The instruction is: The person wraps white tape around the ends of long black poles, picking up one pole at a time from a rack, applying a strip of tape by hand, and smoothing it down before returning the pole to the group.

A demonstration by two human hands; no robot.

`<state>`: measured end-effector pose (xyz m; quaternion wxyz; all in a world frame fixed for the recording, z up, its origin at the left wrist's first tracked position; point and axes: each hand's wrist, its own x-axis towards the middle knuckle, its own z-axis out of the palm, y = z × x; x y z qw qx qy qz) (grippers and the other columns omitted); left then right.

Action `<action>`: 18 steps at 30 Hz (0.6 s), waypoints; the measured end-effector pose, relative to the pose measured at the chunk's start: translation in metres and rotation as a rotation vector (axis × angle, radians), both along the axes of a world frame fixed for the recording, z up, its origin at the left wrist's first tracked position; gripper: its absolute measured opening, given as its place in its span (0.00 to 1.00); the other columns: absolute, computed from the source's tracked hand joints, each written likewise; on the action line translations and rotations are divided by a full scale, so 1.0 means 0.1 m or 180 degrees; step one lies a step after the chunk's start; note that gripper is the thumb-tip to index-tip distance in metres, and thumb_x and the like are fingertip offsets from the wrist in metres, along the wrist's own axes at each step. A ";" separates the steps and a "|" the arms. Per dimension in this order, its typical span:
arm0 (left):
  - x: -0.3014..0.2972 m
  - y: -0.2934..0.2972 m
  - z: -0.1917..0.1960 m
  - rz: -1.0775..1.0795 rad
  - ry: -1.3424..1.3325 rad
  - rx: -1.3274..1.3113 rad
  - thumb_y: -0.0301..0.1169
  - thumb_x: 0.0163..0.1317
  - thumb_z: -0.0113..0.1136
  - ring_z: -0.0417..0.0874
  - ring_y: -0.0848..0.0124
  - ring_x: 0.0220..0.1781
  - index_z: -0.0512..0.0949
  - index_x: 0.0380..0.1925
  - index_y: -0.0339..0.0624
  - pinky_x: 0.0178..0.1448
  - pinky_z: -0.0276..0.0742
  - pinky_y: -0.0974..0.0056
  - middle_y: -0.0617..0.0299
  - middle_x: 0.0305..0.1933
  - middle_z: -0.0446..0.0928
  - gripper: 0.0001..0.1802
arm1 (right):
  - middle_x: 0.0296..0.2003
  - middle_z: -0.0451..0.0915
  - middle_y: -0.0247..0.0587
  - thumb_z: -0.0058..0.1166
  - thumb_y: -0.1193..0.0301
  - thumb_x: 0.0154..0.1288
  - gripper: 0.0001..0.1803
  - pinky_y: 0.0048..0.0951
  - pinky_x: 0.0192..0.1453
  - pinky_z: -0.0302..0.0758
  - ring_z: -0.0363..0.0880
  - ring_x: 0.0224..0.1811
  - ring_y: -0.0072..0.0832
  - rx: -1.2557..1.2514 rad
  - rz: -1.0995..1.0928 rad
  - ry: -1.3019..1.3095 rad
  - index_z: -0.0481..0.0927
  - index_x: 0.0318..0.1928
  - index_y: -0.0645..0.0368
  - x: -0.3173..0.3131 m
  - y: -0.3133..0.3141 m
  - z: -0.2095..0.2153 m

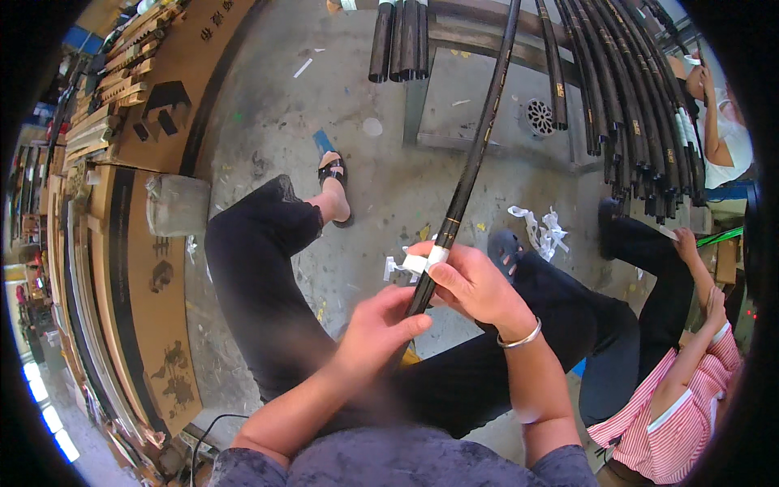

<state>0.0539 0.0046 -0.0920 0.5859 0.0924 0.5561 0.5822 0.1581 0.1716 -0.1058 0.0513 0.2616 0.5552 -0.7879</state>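
Note:
A long black pole with gold bands (466,178), which looks like a fishing rod, slants from my lap up past the top edge. My left hand (375,329) is closed around its lower part, thumb along the near side. Higher up, my right hand (479,284), with a silver bangle at the wrist, grips the pole too. Its thumb presses beside a white strip (436,256) wrapped around the pole. A loose white flap (415,264) sticks out to the left by my right fingertips. The pole's lower end is hidden behind my left hand.
Many similar black poles (641,122) lie side by side at upper right; several more pole ends (399,49) show at top. Cardboard boxes (154,300) line the left. Crumpled white strips (545,231) lie on the floor. A person in a striped shirt (673,406) sits close at right.

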 end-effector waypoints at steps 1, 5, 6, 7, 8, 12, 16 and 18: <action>0.00 0.00 -0.01 -0.0072 0.0224 -0.0020 0.30 0.65 0.63 0.77 0.76 0.37 0.76 0.50 0.33 0.44 0.74 0.69 0.63 0.37 0.78 0.16 | 0.36 0.74 0.27 0.48 0.60 0.76 0.21 0.17 0.31 0.65 0.67 0.29 0.12 0.0019 -0.0017 -0.0011 0.73 0.60 0.62 0.00 -0.01 0.01; 0.00 -0.03 0.00 0.0105 -0.0401 -0.0013 0.30 0.65 0.63 0.77 0.76 0.38 0.76 0.51 0.34 0.45 0.74 0.68 0.63 0.38 0.78 0.17 | 0.24 0.67 0.24 0.50 0.65 0.75 0.18 0.22 0.26 0.60 0.62 0.23 0.15 0.0008 -0.0187 0.0186 0.73 0.56 0.65 0.00 -0.02 0.05; 0.01 -0.01 0.03 0.0146 -0.0446 -0.0001 0.30 0.65 0.64 0.77 0.76 0.38 0.75 0.51 0.34 0.45 0.74 0.68 0.63 0.37 0.78 0.17 | 0.24 0.66 0.24 0.50 0.65 0.75 0.18 0.22 0.26 0.60 0.62 0.23 0.15 0.0049 -0.0195 0.0191 0.73 0.57 0.65 0.00 -0.02 0.04; 0.02 0.00 0.05 0.0187 -0.0491 0.0011 0.30 0.65 0.64 0.77 0.76 0.38 0.75 0.51 0.34 0.45 0.74 0.68 0.63 0.37 0.78 0.17 | 0.24 0.66 0.24 0.50 0.65 0.75 0.18 0.22 0.26 0.60 0.61 0.23 0.14 0.0090 -0.0203 0.0195 0.73 0.57 0.65 0.01 -0.01 0.00; 0.04 0.00 0.04 0.0102 -0.0238 0.0105 0.30 0.65 0.63 0.77 0.77 0.37 0.75 0.51 0.34 0.44 0.74 0.69 0.63 0.37 0.78 0.17 | 0.24 0.66 0.24 0.49 0.65 0.75 0.18 0.22 0.26 0.59 0.61 0.23 0.14 0.0130 -0.0212 0.0200 0.73 0.57 0.65 0.01 -0.01 -0.02; 0.03 -0.01 0.00 -0.0012 0.0124 -0.0045 0.29 0.64 0.65 0.77 0.76 0.38 0.75 0.53 0.33 0.46 0.75 0.68 0.63 0.39 0.78 0.19 | 0.23 0.65 0.24 0.49 0.65 0.76 0.18 0.22 0.25 0.59 0.61 0.22 0.14 0.0109 -0.0245 0.0028 0.73 0.57 0.66 -0.01 -0.02 0.08; 0.03 -0.05 0.05 0.0201 -0.0582 -0.0106 0.29 0.62 0.67 0.76 0.77 0.41 0.75 0.55 0.33 0.48 0.74 0.69 0.64 0.40 0.78 0.22 | 0.23 0.65 0.24 0.49 0.65 0.76 0.18 0.22 0.25 0.59 0.61 0.22 0.13 0.0086 -0.0202 0.0138 0.73 0.57 0.66 0.04 -0.01 0.04; 0.06 -0.04 0.04 0.0043 -0.0210 0.0016 0.30 0.63 0.66 0.77 0.77 0.39 0.76 0.54 0.32 0.47 0.75 0.68 0.64 0.39 0.78 0.21 | 0.23 0.66 0.24 0.49 0.65 0.76 0.18 0.22 0.25 0.59 0.61 0.22 0.14 0.0072 -0.0220 0.0184 0.73 0.57 0.65 0.04 -0.02 0.01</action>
